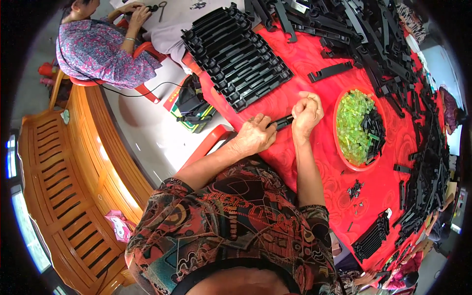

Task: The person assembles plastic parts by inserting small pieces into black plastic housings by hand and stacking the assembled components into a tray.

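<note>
My left hand (254, 136) grips one end of a short black plastic strip (281, 122) at the edge of the red table (305, 59). My right hand (307, 114) is closed in a fist over the strip's other end, pressing down on it. Just beyond my hands lies a neat stack of matching black strips (236, 56). To the right of my right hand sits a red bowl (341, 152) filled with small translucent green pieces (353, 125) and some small black parts.
Loose black strips (373, 39) are heaped along the table's far and right sides. A smaller stack (372, 238) lies near the table's near right. Another person (101, 46) sits at the upper left. A wooden bench (64, 187) stands at left, a bag (191, 105) on the floor.
</note>
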Tool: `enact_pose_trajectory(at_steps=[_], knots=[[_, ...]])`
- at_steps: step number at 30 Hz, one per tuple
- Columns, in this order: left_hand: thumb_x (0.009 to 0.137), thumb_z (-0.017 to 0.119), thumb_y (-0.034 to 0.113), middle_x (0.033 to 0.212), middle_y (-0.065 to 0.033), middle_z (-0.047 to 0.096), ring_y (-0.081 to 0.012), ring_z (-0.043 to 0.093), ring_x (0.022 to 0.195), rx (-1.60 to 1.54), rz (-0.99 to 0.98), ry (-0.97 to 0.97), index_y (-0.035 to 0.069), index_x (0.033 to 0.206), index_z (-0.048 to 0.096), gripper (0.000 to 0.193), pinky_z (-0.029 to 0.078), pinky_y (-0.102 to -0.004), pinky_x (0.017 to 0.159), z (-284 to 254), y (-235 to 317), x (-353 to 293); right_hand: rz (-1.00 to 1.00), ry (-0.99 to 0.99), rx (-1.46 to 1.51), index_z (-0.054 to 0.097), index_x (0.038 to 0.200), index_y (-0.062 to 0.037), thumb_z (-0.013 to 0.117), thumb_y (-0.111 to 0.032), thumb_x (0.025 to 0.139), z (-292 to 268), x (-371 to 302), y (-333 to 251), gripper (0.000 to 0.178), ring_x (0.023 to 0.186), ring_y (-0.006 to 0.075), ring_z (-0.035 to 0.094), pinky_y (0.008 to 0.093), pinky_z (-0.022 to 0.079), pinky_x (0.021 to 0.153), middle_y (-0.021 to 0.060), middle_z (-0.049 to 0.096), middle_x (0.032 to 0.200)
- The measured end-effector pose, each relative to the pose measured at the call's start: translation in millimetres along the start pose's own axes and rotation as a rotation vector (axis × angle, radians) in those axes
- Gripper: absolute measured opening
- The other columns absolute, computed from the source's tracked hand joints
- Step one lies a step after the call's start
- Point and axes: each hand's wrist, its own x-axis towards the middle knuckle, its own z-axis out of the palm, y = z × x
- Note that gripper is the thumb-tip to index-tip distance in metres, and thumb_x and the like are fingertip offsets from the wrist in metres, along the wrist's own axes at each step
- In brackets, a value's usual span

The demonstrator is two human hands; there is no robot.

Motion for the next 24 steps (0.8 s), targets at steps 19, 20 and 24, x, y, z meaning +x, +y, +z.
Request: enact_pose_trajectory(at_steps=[19, 20, 24], knots=[[0.073, 0.069, 0.02, 0.081, -0.0085, 0.054, -0.025, 0.051, 0.074, 0.192, 0.043, 0.291, 0.006, 0.089, 0.063, 0.022, 0.044, -0.0367, 0.061, -52, -44, 31, -0.166, 0.202, -0.087, 0.056, 0.09, 0.0009, 0.038, -0.007, 0.089, -60, -61, -16, 0.02, 0.039, 0.0061, 0.03, 0.0217, 0.024, 0.035, -0.001, 0.037, 0.05], [0.073, 0.069, 0.021, 0.084, -0.0086, 0.054, -0.0257, 0.051, 0.077, 0.232, 0.048, 0.287, 0.007, 0.087, 0.063, 0.02, 0.044, -0.0373, 0.063, -52, -63, 37, -0.169, 0.211, -0.081, 0.056, 0.09, 0.0009, 0.038, -0.007, 0.089, -60, -61, -17, 0.02, 0.039, 0.0061, 0.03, 0.0217, 0.024, 0.035, -0.001, 0.037, 0.05], [0.073, 0.069, 0.022, 0.096, -0.0104, 0.053, -0.0277, 0.047, 0.087, 0.389, -0.045, 0.248, 0.009, 0.082, 0.062, 0.018, 0.04, -0.0388, 0.071, -66, -115, 57, -0.119, 0.111, -0.196, 0.057, 0.087, 0.0007, 0.037, -0.005, 0.087, -56, -54, -17, 0.021, 0.04, 0.0055, 0.03, 0.0217, 0.023, 0.036, -0.0012, 0.038, 0.051]])
